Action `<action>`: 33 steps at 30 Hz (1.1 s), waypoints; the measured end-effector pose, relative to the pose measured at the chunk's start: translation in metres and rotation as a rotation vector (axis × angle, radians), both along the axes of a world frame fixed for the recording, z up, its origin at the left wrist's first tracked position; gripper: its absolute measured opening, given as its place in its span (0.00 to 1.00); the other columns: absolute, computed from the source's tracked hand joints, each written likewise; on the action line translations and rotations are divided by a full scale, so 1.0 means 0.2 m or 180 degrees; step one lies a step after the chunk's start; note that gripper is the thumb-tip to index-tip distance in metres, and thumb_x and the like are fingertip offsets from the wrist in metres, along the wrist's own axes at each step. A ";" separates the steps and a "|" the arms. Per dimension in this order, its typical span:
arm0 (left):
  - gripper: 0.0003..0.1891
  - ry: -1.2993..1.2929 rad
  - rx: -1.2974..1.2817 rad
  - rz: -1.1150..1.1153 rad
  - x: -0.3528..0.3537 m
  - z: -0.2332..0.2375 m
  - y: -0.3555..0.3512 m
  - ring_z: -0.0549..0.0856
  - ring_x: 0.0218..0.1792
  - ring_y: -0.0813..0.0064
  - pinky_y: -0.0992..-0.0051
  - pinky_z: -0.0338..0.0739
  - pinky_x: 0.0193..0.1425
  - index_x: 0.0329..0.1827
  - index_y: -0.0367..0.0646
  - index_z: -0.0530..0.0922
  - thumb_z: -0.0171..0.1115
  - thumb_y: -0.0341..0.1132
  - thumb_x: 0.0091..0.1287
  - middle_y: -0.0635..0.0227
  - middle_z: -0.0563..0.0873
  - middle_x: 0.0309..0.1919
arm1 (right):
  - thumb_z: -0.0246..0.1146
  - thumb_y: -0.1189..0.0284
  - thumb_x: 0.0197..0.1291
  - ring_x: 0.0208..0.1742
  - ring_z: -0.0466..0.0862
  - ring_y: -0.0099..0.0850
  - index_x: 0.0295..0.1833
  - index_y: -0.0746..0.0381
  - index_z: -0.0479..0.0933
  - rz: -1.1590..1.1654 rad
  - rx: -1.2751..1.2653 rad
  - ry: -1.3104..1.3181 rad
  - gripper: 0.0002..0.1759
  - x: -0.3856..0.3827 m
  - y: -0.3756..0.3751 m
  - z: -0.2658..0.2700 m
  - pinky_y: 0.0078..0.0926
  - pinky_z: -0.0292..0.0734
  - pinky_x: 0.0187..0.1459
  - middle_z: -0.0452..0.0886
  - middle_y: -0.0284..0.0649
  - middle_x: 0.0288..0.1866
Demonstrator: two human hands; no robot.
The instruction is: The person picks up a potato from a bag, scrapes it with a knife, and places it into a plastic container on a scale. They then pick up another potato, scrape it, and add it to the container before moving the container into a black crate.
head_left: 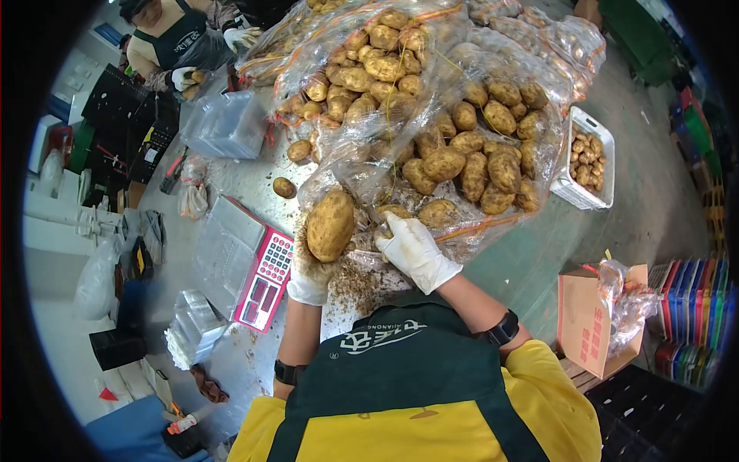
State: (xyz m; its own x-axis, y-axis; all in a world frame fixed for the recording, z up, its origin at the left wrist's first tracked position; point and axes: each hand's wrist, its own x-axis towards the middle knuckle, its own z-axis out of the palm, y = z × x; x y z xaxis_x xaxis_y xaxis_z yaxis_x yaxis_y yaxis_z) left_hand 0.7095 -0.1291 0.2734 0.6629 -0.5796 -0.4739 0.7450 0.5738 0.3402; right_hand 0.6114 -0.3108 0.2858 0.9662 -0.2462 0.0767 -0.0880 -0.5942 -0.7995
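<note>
My left hand (310,269), in a dirt-stained white glove, holds a large brown potato (330,225) upright above the metal table (250,369). To its right, my right hand (416,250), gloved in white, has its fingers bent at the near edge of the potato pile, by a potato (394,211) that is partly hidden. Whether those fingers grip it is not clear. Clear plastic bags (431,69) lie open around many potatoes (444,164). Loose soil (350,285) is scattered between my hands.
A red and white scale (267,281) stands left of my hands, with clear plastic trays (225,125) behind it. A co-worker (173,38) in white gloves is at the far left. On the right are a white crate (579,199) of potatoes and a cardboard box (583,319).
</note>
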 end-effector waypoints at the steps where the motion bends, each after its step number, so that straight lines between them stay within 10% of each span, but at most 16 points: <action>1: 0.28 -0.0004 0.0040 0.0073 0.01 0.00 0.01 0.82 0.53 0.58 0.52 0.83 0.46 0.63 0.47 0.71 0.50 0.56 0.68 0.60 0.80 0.56 | 0.62 0.65 0.56 0.34 0.80 0.53 0.43 0.66 0.74 0.0014 -0.0067 0.0032 0.16 -0.01 0.00 0.02 0.46 0.74 0.36 0.80 0.53 0.28; 7: 0.26 -0.1338 0.1339 0.0163 0.07 -0.05 0.06 0.82 0.54 0.62 0.52 0.82 0.50 0.62 0.47 0.72 0.49 0.56 0.70 0.57 0.80 0.56 | 0.63 0.65 0.55 0.33 0.81 0.52 0.50 0.68 0.75 0.0262 -0.0096 0.0063 0.21 -0.03 0.01 0.11 0.43 0.76 0.36 0.80 0.56 0.28; 14: 0.29 -0.0485 -0.0447 -0.0247 0.05 -0.03 0.08 0.82 0.53 0.53 0.58 0.86 0.42 0.62 0.41 0.71 0.47 0.56 0.71 0.53 0.80 0.54 | 0.61 0.65 0.54 0.35 0.82 0.51 0.45 0.66 0.76 0.0078 0.0492 0.0414 0.18 0.01 -0.06 0.02 0.43 0.77 0.37 0.81 0.55 0.31; 22: 0.29 -0.0244 0.0282 -0.0019 0.05 -0.18 0.07 0.83 0.44 0.55 0.65 0.84 0.33 0.53 0.37 0.75 0.43 0.57 0.71 0.51 0.83 0.43 | 0.62 0.64 0.57 0.32 0.83 0.48 0.51 0.67 0.73 0.0754 -0.0523 0.0098 0.21 -0.04 0.10 0.16 0.42 0.78 0.33 0.81 0.53 0.29; 33: 0.25 0.0720 -0.1705 -0.0587 0.03 -0.14 0.14 0.75 0.42 0.66 0.74 0.77 0.15 0.43 0.35 0.75 0.44 0.53 0.72 0.60 0.75 0.40 | 0.56 0.68 0.59 0.34 0.83 0.50 0.45 0.64 0.72 0.2031 -0.0506 0.0438 0.12 -0.05 0.20 0.17 0.46 0.77 0.36 0.82 0.52 0.29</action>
State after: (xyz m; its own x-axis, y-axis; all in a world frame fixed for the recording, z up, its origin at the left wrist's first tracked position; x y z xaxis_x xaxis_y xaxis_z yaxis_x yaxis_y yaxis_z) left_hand 0.7159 -0.1008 0.2455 0.4457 -0.8721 -0.2021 0.8685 0.4759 -0.1384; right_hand 0.6004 -0.2715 0.3204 0.9222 0.3804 -0.0696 0.2245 -0.6731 -0.7046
